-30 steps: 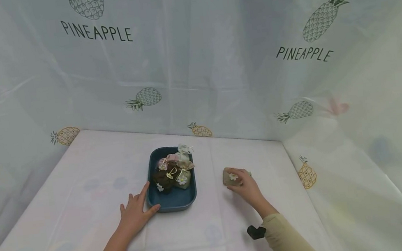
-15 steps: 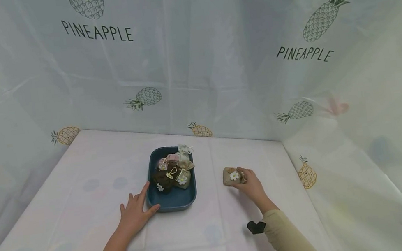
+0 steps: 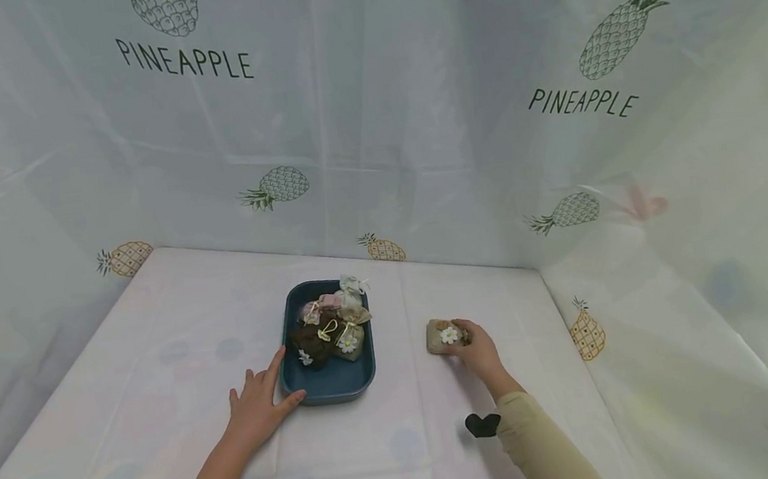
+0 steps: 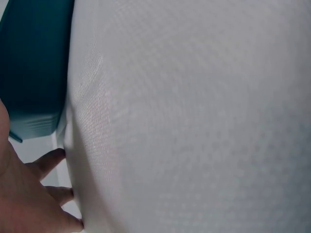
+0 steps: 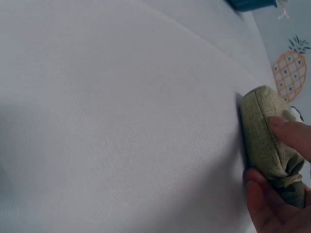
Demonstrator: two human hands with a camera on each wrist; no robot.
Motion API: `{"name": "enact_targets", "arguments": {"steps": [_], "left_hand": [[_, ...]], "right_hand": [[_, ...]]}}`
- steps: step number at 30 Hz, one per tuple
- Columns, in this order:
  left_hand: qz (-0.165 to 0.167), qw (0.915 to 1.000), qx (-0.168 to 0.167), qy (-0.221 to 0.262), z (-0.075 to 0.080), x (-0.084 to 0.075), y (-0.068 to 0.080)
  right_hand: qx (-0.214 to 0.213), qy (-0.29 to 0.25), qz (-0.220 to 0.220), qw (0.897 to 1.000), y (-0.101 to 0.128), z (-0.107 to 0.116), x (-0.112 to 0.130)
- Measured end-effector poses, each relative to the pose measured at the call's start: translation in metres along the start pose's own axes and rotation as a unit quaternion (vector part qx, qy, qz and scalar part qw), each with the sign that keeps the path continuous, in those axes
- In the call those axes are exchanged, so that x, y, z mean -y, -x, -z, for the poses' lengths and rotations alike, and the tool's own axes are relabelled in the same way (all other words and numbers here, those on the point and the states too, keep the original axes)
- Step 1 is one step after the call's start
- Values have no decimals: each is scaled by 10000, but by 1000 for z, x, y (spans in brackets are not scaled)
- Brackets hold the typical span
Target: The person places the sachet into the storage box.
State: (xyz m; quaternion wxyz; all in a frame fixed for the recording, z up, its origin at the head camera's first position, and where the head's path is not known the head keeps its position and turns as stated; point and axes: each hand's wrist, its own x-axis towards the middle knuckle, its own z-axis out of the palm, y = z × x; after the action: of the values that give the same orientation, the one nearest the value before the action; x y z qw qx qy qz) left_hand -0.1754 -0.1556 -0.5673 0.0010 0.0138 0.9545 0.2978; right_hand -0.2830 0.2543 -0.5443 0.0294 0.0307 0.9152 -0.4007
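While the left hand (image 3: 259, 409) lies flat in the lower left of the head view, fingers spread and relaxed on the white tablecloth (image 3: 159, 391), its fingertips touch the near left corner of the blue tray (image 3: 332, 384). It has not moved in the last second. The left wrist view shows the same: the tray's teal wall (image 4: 34, 87) in the upper left of the frame, the hand (image 4: 24, 194) just below it, holding nothing. In the tray sit about 4 small tied pouches (image 3: 330, 328), dark, pink and pale, bunched toward its far end.

Right of centre, a lone olive pouch (image 3: 446, 336) with a white flower lies on the cloth, well apart from the tray. The right hand (image 3: 480, 351) pinches it at its right, tied end, thumb and fingers curled round the neck. 1 second ago this hand lay over the pouch and hid most of it; now the hand has drawn back toward the lower right and the flower face shows in full, so the pouch looks set down on the cloth, with the grip perhaps about to loosen. The right wrist view, at its right edge, shows the pouch (image 5: 267, 136) resting on the cloth with a fingertip on top and the thumb under its neck.

Pineapple-printed sheeting (image 3: 412, 110) walls the table.
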Motion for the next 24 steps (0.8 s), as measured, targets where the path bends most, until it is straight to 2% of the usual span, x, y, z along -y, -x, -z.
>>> {"name": "enact_targets", "arguments": {"steps": [16, 24], "left_hand": [[-5, 10000, 50, 20, 2, -2, 0], [-17, 10000, 26, 14, 2, -2, 0]], "right_hand": [[-321, -235, -134, 9991, -2, -1, -1], [-302, -202, 310, 9989, 4, -1, 11]]}}
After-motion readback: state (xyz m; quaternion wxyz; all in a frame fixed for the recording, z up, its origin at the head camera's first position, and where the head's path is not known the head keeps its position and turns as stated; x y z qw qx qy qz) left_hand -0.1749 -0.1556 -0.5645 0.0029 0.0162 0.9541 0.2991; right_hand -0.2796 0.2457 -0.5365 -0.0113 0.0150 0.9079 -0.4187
